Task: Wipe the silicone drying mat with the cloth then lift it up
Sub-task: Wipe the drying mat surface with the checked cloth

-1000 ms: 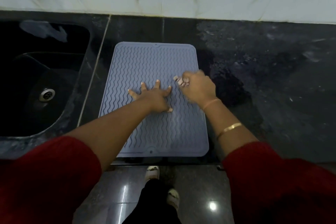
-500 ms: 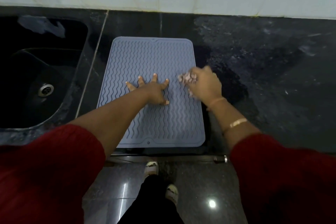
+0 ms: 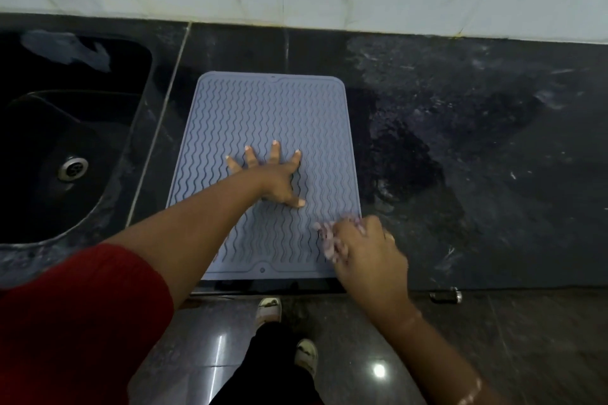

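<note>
Since half a second before, your right hand [image 3: 365, 246] had travelled from the mat's [image 3: 263, 115] 3 o'clock edge down to its 5 o'clock corner. Its fingers were clenched round the bunched pale cloth [image 3: 329, 237], which showed blurred and touched the mat there. Your left hand [image 3: 273, 177] had stayed where it was, released and spread wide, palm down on the mat's middle. The mat had not shifted: it lay flat on the dark counter [image 3: 460, 108], its near edge at the counter's front lip. At 9 o'clock from the mat sat the black sink [image 3: 138, 128]. It held a metal drain [image 3: 73, 168] at the bottom and a crumpled grey-blue thing [image 3: 65, 46] at its 12 o'clock end. You could not tell whether that thing lay in the basin or on the rim.
</note>
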A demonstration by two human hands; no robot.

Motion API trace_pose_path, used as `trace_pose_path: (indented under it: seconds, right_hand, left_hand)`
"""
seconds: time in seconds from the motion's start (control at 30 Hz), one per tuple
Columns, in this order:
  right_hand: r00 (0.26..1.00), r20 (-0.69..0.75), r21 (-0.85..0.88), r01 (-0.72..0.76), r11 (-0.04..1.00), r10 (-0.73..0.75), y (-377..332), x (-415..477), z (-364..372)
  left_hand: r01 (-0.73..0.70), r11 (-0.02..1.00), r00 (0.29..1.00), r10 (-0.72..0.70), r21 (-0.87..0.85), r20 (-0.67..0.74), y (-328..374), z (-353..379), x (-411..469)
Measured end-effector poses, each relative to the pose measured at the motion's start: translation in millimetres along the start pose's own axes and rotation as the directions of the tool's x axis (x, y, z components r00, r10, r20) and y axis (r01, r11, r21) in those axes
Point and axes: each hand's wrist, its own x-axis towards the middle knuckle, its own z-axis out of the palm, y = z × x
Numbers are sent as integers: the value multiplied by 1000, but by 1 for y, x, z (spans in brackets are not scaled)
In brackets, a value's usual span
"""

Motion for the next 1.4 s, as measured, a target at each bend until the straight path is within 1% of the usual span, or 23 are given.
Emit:
trace_pose_path:
  seconds: [0.03, 0.17, 0.27, 0.33, 0.4, 0.43, 0.47, 0.53, 0.6, 0.73, 0.8, 0.9, 1.0, 1.13, 1.2, 1.3, 1.37, 1.4]
  right_hand:
    - [1000, -25, 35, -3, 999, 4, 1, 20, -1]
    - [994, -16, 117, -106, 987, 109, 9, 133, -2]
    - [987, 38, 153, -163, 975, 159, 9, 223, -1]
    - [983, 16, 206, -180, 962, 181, 7, 271, -2]
    - [984, -44, 258, -154, 954, 170, 6, 305, -2]
    - [989, -43, 267, -127, 955, 144, 7, 314, -3]
    - [995, -11, 254, -94, 963, 100, 6, 321, -1]
    - [995, 94, 172, -34, 985, 18, 6, 326, 3]
    - [987, 161, 100, -13, 995, -3, 7, 323, 3]
    - [976, 215, 20, 6, 1000, -10, 7, 285, -9]
    - [969, 248, -7, 21, 1000, -18, 6, 249, -15]
    - [962, 270, -3, 35, 999, -33, 2, 182, -23]
    - [954, 289, -51, 98, 994, -80, 1, 113, -27]
    - [919, 364, -117, 208, 971, -153, 2, 44, -30]
    - [898, 396, -113, 253, 961, -190, 5, 22, -32]
    - [883, 414, -71, 275, 959, -223, 9, 1, -37]
    - [878, 427, -27, 252, 967, -217, 12, -8, -40]
    - [878, 434, 21, 215, 976, -203, 15, -9, -41]
  left_hand:
    - [1, 1000, 1000, -1, 9, -4, 0, 1, 0]
    - [-4, 999, 1000, 4, 32, -10, 1, 0, 1]
    - [-18, 999, 1000, 19, 44, -5, -1, 1, 2]
    - [-29, 999, 1000, 29, 36, -10, -3, 1, 5]
    - [-41, 999, 999, 41, 28, -9, -6, 3, 7]
    - [-46, 999, 999, 47, 26, -8, -5, 3, 7]
    - [-47, 999, 999, 47, 27, -6, -6, 3, 8]
    - [-41, 999, 999, 41, 28, -4, -5, 2, 8]
    - [-35, 999, 999, 36, 28, -6, -4, 2, 8]
    - [-22, 999, 1000, 22, 31, -18, -3, 4, 9]
    - [-11, 999, 1000, 11, 30, -16, -2, 4, 8]
    - [2, 1000, 1000, -1, 21, -20, 0, 3, 6]
    - [10, 1000, 999, -10, 5, -40, 0, 3, 4]
    - [19, 999, 998, -22, -40, -59, 0, 5, 3]
    - [30, 997, 997, -35, -67, -75, 1, 6, 2]
    - [48, 992, 990, -62, -113, -125, 4, 12, -3]
    - [51, 991, 977, -74, -122, -199, 7, 22, -9]
    - [45, 992, 965, -73, -115, -251, 8, 28, -14]
